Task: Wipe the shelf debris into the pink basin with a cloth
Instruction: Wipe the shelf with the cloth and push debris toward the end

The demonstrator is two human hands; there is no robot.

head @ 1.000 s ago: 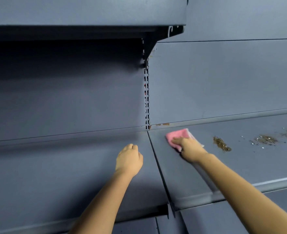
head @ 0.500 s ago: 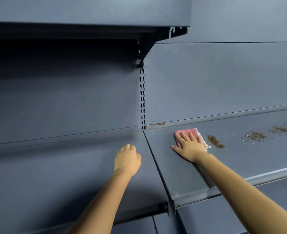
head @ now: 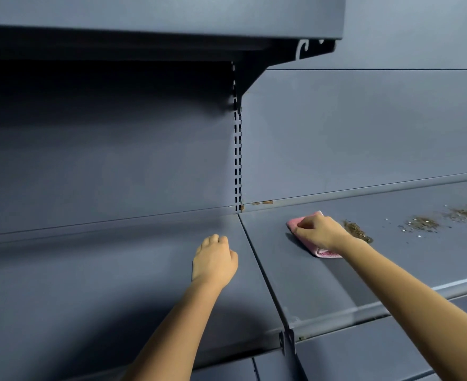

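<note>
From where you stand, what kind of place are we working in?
Probably a shop aisle or stockroom: bare grey metal shelving, a slotted upright with a clip-in bracket, and flat back panels. No goods or signs show, so I can't be sure.

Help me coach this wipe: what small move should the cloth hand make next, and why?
Probably slide the right hand with the pink cloth rightward past the nearest brown debris pile. The pile lies just beside the cloth, unswept, with more crumbs further right. No basin is in view.
</note>
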